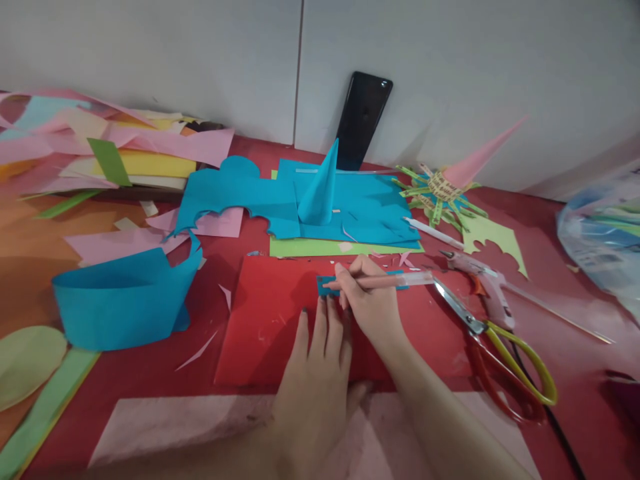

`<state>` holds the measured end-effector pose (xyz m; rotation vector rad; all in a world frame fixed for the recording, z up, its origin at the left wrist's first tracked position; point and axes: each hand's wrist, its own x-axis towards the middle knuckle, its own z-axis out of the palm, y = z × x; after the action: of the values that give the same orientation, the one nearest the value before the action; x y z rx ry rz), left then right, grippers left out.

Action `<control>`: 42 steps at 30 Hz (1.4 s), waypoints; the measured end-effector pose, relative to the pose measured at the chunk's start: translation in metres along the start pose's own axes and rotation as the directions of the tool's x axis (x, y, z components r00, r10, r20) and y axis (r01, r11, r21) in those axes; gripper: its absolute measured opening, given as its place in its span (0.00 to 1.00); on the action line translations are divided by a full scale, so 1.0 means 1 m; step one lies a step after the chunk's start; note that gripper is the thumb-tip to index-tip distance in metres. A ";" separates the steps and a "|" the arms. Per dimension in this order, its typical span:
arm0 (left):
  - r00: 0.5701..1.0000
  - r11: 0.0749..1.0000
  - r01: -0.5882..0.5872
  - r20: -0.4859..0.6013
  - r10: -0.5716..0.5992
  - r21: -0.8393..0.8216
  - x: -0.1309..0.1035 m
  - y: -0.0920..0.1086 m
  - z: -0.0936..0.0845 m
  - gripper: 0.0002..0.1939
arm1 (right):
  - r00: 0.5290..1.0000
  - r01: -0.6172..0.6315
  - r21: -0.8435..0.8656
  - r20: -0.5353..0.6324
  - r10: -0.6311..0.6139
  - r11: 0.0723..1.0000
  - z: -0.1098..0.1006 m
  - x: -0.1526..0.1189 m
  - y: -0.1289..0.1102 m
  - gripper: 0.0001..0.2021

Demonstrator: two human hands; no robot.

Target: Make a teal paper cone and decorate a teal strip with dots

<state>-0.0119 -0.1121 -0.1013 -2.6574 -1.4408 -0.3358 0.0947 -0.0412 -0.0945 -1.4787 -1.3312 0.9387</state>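
My right hand point(373, 303) is closed round a pinkish pen point(407, 279), its tip over the left end of a small blue paper strip point(403, 273). Part of that strip is hidden behind my right hand. My left hand point(320, 367) lies flat with fingers stretched out, fingertips at the strip's lower edge. Both hands are over a red rectangular sheet or board point(255, 347). Large scissors point(477, 327) with one yellow and one red handle lie at its right edge, blades pointing toward my right hand.
Blue paper pieces point(240, 193) and a blue cone point(323, 190) stand behind. A curved blue band point(120, 300) sits left. A phone point(364, 120) leans on the wall. A glue gun point(487, 283), a pink-coned paper piece point(445, 187) and a plastic bag point(600, 227) are right; scraps point(150, 150) pile up left.
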 end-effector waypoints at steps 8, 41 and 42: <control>1.000 1.000 0.002 0.016 -0.002 0.001 0.002 0.000 -0.001 0.28 | 0.999 0.032 -0.025 -0.005 -0.032 0.999 0.001 -0.001 0.001 0.16; 0.999 1.000 -0.015 0.036 0.015 0.012 0.001 -0.001 0.000 0.30 | 0.998 0.055 -0.041 -0.016 -0.056 0.998 0.001 -0.001 0.002 0.16; 1.000 1.000 -0.012 0.029 0.012 0.011 0.001 -0.001 -0.001 0.29 | 0.998 0.059 -0.039 -0.014 -0.059 0.998 0.001 -0.001 0.002 0.16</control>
<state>-0.0122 -0.1110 -0.1006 -2.6718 -1.4299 -0.2884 0.0944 -0.0418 -0.0967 -1.4651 -1.3811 0.8667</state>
